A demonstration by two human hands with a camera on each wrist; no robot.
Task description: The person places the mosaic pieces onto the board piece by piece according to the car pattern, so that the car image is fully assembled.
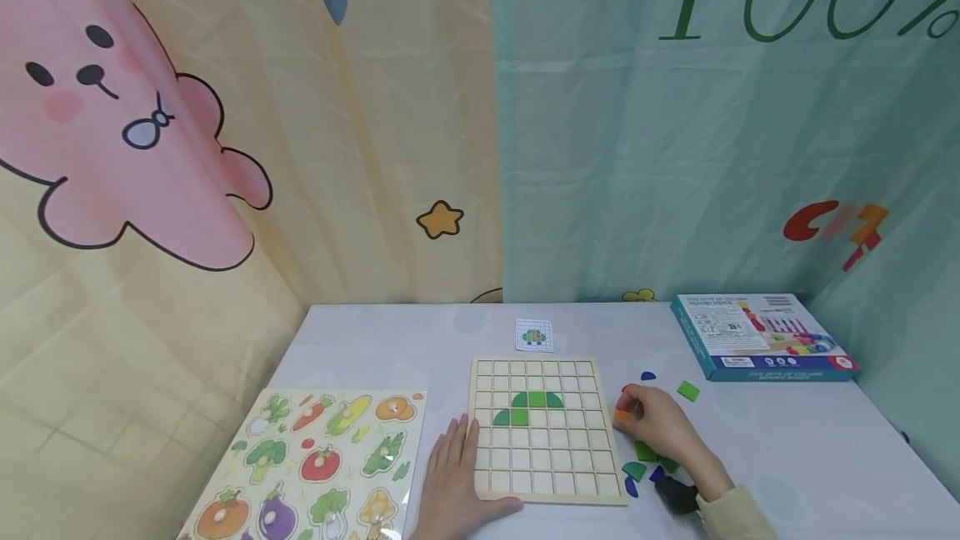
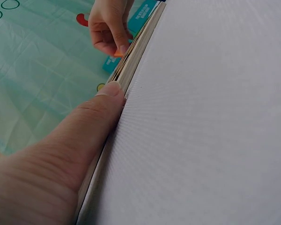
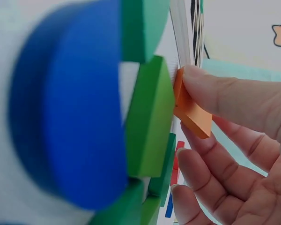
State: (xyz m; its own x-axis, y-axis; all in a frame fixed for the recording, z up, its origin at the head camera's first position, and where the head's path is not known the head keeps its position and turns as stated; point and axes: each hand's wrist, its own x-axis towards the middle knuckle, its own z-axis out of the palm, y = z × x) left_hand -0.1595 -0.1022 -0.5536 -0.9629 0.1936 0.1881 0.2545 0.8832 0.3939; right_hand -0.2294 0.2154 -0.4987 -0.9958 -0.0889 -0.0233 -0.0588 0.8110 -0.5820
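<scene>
A wooden grid board (image 1: pixel 551 461) lies on the table, with several green squares and quarter-circle pieces (image 1: pixel 537 400) set in its upper-middle cells. My left hand (image 1: pixel 453 477) rests at the board's lower left corner, fingers straight along the left side and thumb (image 2: pixel 91 119) against the near edge. Beside the board's right edge, my right hand (image 1: pixel 660 423) pinches an orange block (image 3: pixel 194 115) between thumb and fingertips. Below and around that hand lie loose pieces: a green square (image 1: pixel 688 391), a dark green quarter circle (image 1: pixel 634 471) and a blue half circle (image 3: pixel 84 108), large and blurred in the right wrist view.
A small pattern card (image 1: pixel 534 336) lies behind the board. To the left is a vegetable picture sheet (image 1: pixel 296 473), partly beside my left hand. A flat boxed set (image 1: pixel 765 338) occupies the back right corner. Printed curtains (image 1: pixel 405 123) hang behind the table.
</scene>
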